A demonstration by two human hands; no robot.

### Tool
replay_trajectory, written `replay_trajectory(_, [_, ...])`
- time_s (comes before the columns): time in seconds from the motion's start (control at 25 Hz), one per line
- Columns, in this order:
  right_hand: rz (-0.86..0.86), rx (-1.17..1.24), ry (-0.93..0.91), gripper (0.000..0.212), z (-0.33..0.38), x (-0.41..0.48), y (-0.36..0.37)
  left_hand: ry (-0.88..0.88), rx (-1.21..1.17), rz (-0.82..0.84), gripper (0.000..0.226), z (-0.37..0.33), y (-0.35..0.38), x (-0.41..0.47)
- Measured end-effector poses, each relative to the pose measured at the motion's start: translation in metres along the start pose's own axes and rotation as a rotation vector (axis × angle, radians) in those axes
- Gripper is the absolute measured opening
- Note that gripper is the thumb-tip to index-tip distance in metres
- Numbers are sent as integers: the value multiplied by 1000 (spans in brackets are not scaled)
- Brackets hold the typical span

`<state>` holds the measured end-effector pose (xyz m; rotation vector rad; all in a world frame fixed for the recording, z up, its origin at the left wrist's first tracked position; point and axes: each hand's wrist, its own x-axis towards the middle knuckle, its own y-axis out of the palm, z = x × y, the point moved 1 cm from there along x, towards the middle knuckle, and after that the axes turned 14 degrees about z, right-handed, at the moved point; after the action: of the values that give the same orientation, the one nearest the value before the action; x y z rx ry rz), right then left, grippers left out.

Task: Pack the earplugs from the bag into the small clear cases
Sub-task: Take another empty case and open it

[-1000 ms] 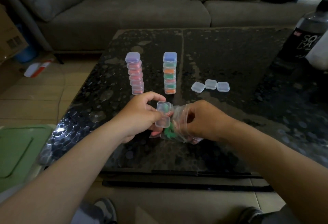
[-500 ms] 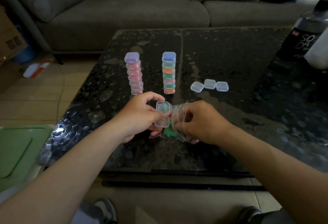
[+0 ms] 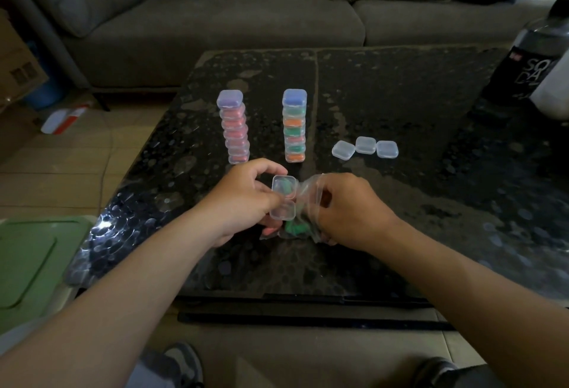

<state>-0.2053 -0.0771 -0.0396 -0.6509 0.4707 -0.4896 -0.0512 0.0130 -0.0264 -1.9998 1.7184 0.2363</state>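
Little has been changed: the small clear hinged plastic case, one green foam earplug inside, is still gripped open by the left hand while the crumpled clear plastic bag touching it is clutched by the right hand, so another plug seems awaited.

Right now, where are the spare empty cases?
In the head view, the three empty cases lie in a row on the table, right of centre, just right of the mixed-colour stack and beyond the right hand.

sofa: grey, behind | table: dark, speckled | floor: beige tile
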Motion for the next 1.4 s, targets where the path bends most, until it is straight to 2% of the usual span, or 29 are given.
replay_trajectory(0.12, [36, 11, -35, 4, -1, -5, -10, 10, 30, -16, 40, 0, 0, -2])
replay_trajectory(0.32, [-16, -45, -33, 11, -3, -10, -27, 42, 6, -26, 36, -2, 3, -5])
replay_trajectory(0.6, [-197, 188, -37, 19, 1, -20, -38, 20, 0, -16, 38, -3, 2, -6])
replay_trajectory(0.76, [-298, 176, -130, 25, 4, -22, -38, 56, -22, -23, 33, -4, 2, -7])
replay_trajectory(1.04, [-230, 14, -305, 31, 10, -25, -28, 160, -78, -37, 34, -4, 8, -7])
replay_trajectory(1.2, [-200, -11, -328, 26, 10, -23, -22, 185, -162, 8, 38, -7, 12, -8])
replay_trajectory(1.4, [-179, -68, -331, 30, 10, -20, -20, 191, -251, 81, 41, -11, 13, -12])
